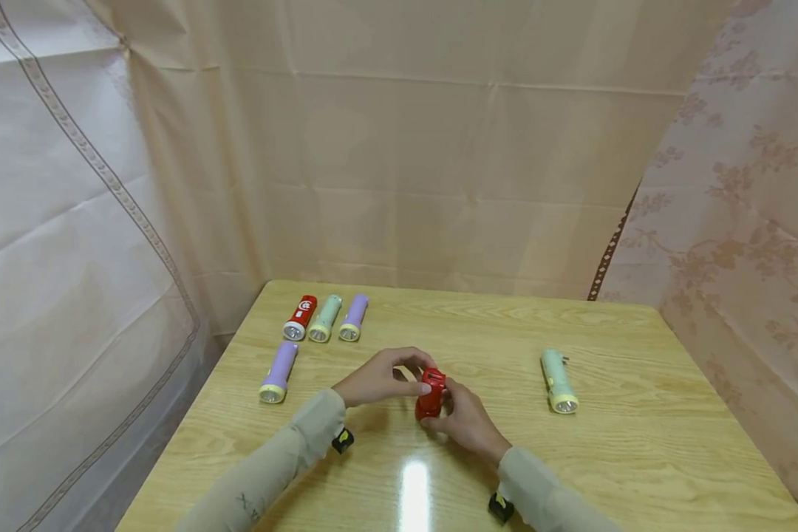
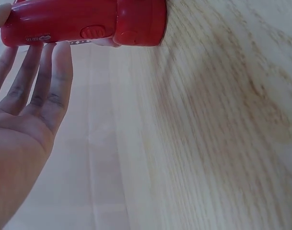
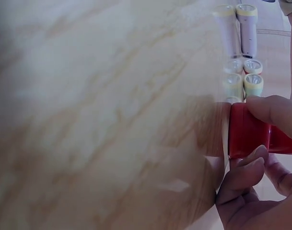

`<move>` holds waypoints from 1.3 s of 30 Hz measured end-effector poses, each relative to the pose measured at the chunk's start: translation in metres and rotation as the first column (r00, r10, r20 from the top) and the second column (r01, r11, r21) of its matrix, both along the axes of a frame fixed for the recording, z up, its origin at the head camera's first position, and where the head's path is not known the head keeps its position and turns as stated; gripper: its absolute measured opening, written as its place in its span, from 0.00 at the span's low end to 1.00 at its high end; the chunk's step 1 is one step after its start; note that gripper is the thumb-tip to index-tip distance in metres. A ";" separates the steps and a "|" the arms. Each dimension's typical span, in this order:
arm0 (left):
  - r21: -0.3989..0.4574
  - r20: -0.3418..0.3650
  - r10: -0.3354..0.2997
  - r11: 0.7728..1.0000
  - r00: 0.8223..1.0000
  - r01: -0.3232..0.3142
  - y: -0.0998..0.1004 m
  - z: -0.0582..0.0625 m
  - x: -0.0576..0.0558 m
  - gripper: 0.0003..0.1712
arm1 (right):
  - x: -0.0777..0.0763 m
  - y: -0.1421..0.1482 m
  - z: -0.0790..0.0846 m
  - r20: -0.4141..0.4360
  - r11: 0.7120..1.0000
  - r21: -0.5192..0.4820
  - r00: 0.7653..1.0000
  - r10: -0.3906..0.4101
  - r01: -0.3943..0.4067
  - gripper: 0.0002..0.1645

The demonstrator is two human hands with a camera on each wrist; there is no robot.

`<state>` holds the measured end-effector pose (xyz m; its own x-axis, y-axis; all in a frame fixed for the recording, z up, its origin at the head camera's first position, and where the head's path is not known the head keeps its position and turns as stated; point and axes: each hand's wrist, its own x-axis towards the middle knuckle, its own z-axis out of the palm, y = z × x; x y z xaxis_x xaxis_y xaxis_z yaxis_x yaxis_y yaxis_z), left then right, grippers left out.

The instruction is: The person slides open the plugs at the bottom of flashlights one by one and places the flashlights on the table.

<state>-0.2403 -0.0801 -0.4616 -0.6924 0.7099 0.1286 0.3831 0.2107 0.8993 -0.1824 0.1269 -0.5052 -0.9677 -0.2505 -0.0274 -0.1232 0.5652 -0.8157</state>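
Note:
A red flashlight (image 1: 429, 403) stands upright on its wide head near the middle of the table, with the tail end up. My left hand (image 1: 380, 378) pinches it near the top between thumb and fingers. Lower down, around the head, my right hand (image 1: 468, 423) grips it from the right. In the left wrist view the red flashlight (image 2: 64, 21) shows an oval switch and small white print, its head against the wood. The right wrist view has my thumb and fingers on either side of the red head (image 3: 249, 130); the lens faces the table, hidden.
At the back left lie a red flashlight (image 1: 303, 312), a green one (image 1: 327, 314) and a purple one (image 1: 355, 314) side by side. Another purple flashlight (image 1: 281, 368) lies in front of them. A green flashlight (image 1: 556, 375) is on the right. Curtains enclose the wooden table (image 1: 638, 443).

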 end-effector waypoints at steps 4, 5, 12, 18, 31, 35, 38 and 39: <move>-0.018 0.006 0.015 1.000 1.000 -0.015 0.000 0.000 0.001 0.15 | 0.000 0.001 -0.002 0.010 1.000 -0.016 1.000 0.004 -0.004 0.31; -0.024 0.005 0.024 0.999 1.000 -0.024 0.000 0.000 0.001 0.14 | 0.000 0.001 -0.002 0.011 1.000 -0.020 1.000 0.006 -0.006 0.31; -0.011 0.054 0.094 0.996 0.994 -0.093 0.000 0.000 0.001 0.11 | 0.000 0.003 -0.005 0.005 1.000 -0.010 1.000 0.004 -0.004 0.29; 0.024 0.140 0.097 0.995 0.985 -0.101 0.002 0.004 0.001 0.10 | 0.000 0.005 -0.002 0.001 1.000 -0.025 1.000 0.003 -0.003 0.26; 0.015 0.256 0.094 0.995 0.962 -0.101 0.004 0.009 0.000 0.11 | 0.001 0.005 0.000 0.019 0.998 -0.060 1.000 -0.007 0.008 0.24; 0.022 0.280 0.097 0.994 0.955 -0.108 0.004 0.010 0.000 0.11 | 0.001 0.005 0.000 0.014 0.998 -0.063 1.000 -0.008 0.009 0.22; 0.029 0.306 0.107 0.992 0.946 -0.121 0.005 0.013 0.001 0.10 | 0.001 0.004 0.000 0.017 0.998 -0.063 1.000 -0.014 0.015 0.22; 0.028 0.313 0.111 0.992 0.943 -0.126 0.006 0.014 0.002 0.10 | 0.001 0.004 0.000 0.020 0.998 -0.064 1.000 -0.015 0.017 0.22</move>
